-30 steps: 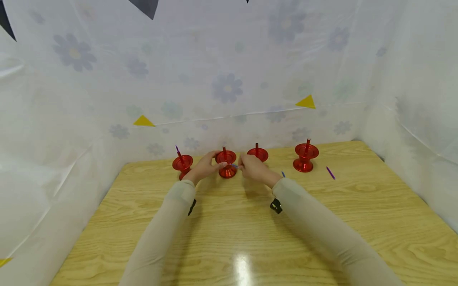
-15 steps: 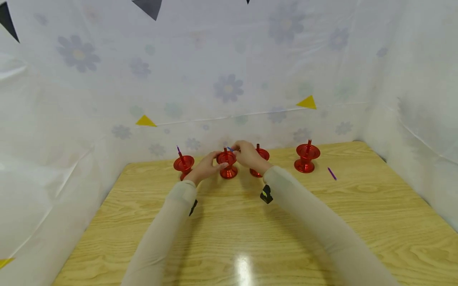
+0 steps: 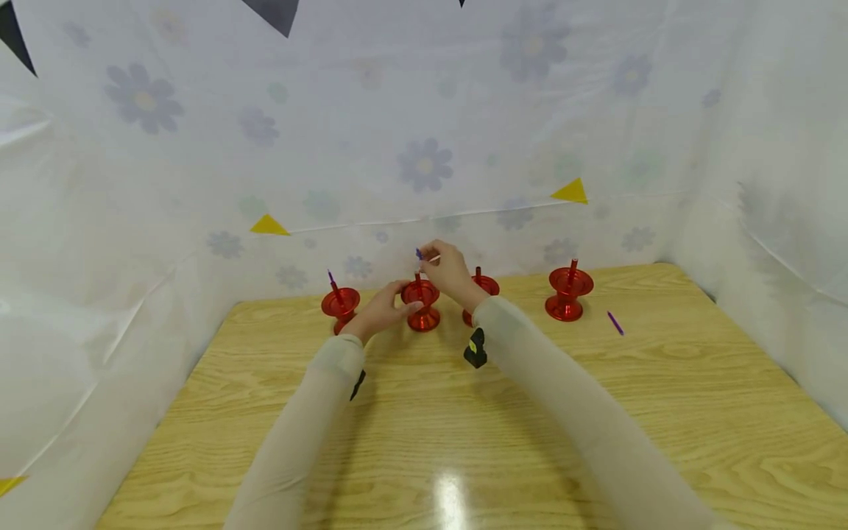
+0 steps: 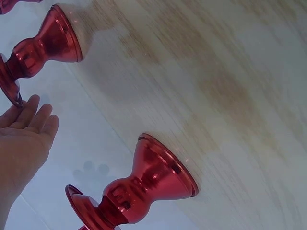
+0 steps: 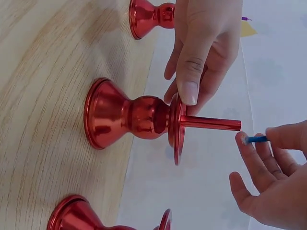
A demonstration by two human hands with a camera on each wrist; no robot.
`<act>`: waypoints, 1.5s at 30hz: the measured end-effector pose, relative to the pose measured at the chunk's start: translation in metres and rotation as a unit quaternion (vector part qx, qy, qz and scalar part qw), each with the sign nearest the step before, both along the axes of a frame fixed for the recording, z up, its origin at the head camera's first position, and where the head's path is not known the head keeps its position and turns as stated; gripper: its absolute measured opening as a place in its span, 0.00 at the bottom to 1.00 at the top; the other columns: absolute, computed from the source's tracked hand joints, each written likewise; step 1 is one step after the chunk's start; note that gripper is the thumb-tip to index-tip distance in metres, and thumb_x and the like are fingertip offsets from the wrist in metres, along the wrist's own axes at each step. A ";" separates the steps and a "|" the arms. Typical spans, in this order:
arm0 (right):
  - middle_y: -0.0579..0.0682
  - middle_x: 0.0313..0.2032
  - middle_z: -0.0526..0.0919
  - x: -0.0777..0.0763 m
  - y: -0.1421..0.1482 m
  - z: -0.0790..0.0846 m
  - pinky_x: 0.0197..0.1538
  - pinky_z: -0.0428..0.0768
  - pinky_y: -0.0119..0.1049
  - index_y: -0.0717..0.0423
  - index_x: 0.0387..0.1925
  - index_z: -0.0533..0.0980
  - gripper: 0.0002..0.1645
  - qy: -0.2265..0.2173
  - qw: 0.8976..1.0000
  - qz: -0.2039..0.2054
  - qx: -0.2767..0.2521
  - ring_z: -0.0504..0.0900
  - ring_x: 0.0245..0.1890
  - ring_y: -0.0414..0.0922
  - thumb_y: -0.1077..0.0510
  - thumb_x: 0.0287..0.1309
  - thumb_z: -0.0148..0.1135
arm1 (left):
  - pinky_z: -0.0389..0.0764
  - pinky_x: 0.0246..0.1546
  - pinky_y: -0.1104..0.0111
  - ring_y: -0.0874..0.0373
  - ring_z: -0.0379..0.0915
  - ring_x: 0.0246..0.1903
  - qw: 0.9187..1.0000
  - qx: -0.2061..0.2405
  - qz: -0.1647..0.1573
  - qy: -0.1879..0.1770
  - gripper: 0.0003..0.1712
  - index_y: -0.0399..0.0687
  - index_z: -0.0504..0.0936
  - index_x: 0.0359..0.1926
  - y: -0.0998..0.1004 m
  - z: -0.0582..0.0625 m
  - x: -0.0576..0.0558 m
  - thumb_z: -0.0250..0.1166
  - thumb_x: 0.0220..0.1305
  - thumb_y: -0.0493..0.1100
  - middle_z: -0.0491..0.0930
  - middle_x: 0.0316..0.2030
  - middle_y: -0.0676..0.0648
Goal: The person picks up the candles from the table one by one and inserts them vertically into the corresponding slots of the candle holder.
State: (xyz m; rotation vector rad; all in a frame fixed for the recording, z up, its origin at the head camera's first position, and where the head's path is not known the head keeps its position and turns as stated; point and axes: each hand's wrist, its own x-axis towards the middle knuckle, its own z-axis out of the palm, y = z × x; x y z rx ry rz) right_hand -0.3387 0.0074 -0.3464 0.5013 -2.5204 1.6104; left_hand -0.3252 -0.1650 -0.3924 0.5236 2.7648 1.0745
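A shiny red candle holder [image 3: 422,319] stands upright on the table, a thin red tube [image 5: 211,123] rising from its dish. My left hand [image 3: 383,311] holds that dish at the rim, thumb in front and fingers behind. Above the tube, my right hand [image 3: 450,271] pinches a small blue candle [image 5: 257,139] between thumb and index finger. The candle's pale end points toward the tube's open tip, with a small gap between. In the left wrist view the left fingers [image 4: 41,117] lie against the dish edge; the thumb is hidden there.
To the left, another red holder [image 3: 340,302] carries a purple candle in its tube. A third holder [image 3: 487,284] is partly hidden behind my right wrist. Farther right stands one more holder [image 3: 563,305], beside a loose purple candle [image 3: 615,322]. A white flowered sheet hangs behind.
My right hand has risen from beside the holder's waist to above its tube, carrying the blue candle and turning it more upright. My left hand has stayed at the dish.
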 end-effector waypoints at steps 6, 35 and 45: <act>0.58 0.43 0.82 0.000 -0.003 0.000 0.45 0.81 0.42 0.63 0.44 0.77 0.09 0.021 0.999 -0.018 -0.023 0.82 0.43 0.52 0.62 0.64 0.60 | 0.58 0.67 0.51 0.43 0.58 0.67 1.000 -0.001 -0.001 0.003 0.36 0.37 0.62 0.69 0.000 0.000 0.000 0.60 0.68 0.51 0.64 0.66 0.37; 0.53 0.40 0.85 0.001 -0.009 -0.009 0.50 0.78 0.43 0.59 0.41 0.79 0.07 0.084 0.995 -0.015 0.060 0.80 0.47 0.50 0.61 0.64 0.61 | 0.57 0.67 0.51 0.43 0.57 0.67 1.000 0.004 0.004 -0.001 0.36 0.38 0.61 0.69 -0.003 -0.003 0.001 0.60 0.68 0.52 0.64 0.67 0.38; 0.53 0.38 0.85 -0.002 -0.008 -0.015 0.46 0.79 0.42 0.59 0.42 0.80 0.07 0.097 0.994 -0.025 0.049 0.80 0.44 0.49 0.61 0.63 0.62 | 0.58 0.67 0.50 0.43 0.57 0.67 1.000 0.011 -0.003 0.000 0.35 0.38 0.61 0.69 -0.002 -0.004 -0.001 0.59 0.69 0.51 0.64 0.66 0.38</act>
